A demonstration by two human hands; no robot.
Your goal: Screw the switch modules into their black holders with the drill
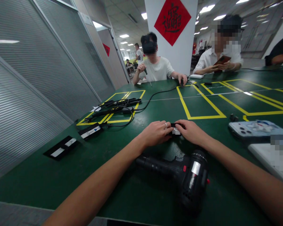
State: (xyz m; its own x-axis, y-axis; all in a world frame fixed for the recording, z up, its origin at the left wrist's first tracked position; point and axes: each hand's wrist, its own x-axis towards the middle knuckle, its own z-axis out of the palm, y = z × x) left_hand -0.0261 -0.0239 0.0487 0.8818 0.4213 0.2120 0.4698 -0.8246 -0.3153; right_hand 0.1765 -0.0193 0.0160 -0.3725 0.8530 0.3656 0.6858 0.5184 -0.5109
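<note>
Between my two hands is a small black object with a white label, mostly covered by fingers, so its kind cannot be made out. My left hand, with a ring on one finger, is closed on its left side. My right hand grips its right side, thumb and fingers bent around it. Just below, between my forearms, a black cordless drill lies on its side on the green table. Its handle points left, close to my left wrist.
Black cables lie in a heap at the left, near flat black pieces with white labels. A phone and a white object sit at the right. Across the table, one person holds a screwdriver; another holds a phone.
</note>
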